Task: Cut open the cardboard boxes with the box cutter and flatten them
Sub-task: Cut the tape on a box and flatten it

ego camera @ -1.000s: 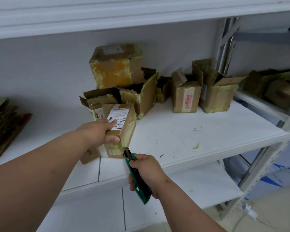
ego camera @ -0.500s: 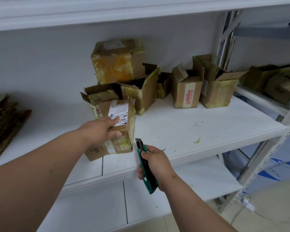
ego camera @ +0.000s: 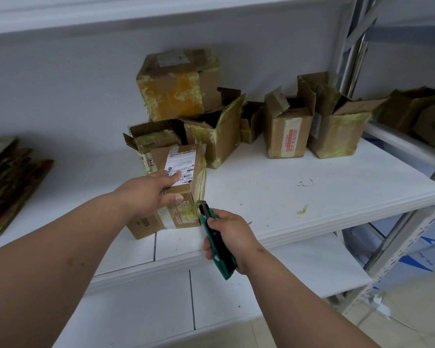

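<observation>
A small cardboard box point(ego camera: 183, 189) with a white shipping label and yellowish tape stands near the front of the white shelf point(ego camera: 286, 197). My left hand point(ego camera: 151, 192) grips its left top edge, fingers on the label and thumb on the front face. In my right hand point(ego camera: 231, 237) is a green and black box cutter point(ego camera: 215, 237). Its tip points up and touches the box's lower right corner. Behind stand several more taped boxes, one point(ego camera: 176, 84) stacked on top of an open one point(ego camera: 214, 136).
A pile of flattened cardboard point(ego camera: 8, 182) lies at the shelf's left end. Two open boxes point(ego camera: 286, 131) point(ego camera: 337, 129) stand at the back right near a metal upright. More boxes point(ego camera: 417, 111) sit on the neighbouring shelf. A lower shelf point(ego camera: 312, 262) lies under my right hand.
The box has been pushed back and stood more upright under my left hand. My right hand drew the cutter away to the right, then brought its tip back to the box's lower right corner.
</observation>
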The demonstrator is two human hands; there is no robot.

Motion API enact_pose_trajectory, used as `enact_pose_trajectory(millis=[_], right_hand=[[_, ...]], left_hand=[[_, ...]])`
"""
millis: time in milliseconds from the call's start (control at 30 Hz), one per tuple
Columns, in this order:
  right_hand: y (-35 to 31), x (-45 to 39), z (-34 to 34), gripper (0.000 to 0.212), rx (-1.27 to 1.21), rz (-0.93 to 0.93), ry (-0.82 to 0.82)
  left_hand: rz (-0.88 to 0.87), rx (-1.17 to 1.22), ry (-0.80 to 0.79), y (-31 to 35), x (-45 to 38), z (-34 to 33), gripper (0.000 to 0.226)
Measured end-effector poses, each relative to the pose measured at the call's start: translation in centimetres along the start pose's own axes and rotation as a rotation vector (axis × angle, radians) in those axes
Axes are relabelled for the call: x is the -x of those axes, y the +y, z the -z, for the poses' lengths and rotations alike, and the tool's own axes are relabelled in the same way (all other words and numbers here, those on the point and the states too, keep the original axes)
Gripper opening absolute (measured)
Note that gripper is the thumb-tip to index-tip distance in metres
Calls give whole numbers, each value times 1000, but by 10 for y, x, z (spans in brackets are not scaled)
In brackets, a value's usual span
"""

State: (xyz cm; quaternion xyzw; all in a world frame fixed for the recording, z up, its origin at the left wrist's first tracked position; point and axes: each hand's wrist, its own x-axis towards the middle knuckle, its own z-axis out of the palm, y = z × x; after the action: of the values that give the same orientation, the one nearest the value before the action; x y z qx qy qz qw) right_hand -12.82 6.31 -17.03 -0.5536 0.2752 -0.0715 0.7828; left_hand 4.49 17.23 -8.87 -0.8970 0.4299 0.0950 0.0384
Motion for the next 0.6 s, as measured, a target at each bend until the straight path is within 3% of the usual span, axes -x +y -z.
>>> enact_pose_trajectory(millis=[233,600], right_hand=[[-2,6,1,25,7,-39,-29],[7,25,15,30,175,93,-7]], left_hand=[[13,-23,12,3,-4,-1,68],[17,-4,44,6,-7,0,67]])
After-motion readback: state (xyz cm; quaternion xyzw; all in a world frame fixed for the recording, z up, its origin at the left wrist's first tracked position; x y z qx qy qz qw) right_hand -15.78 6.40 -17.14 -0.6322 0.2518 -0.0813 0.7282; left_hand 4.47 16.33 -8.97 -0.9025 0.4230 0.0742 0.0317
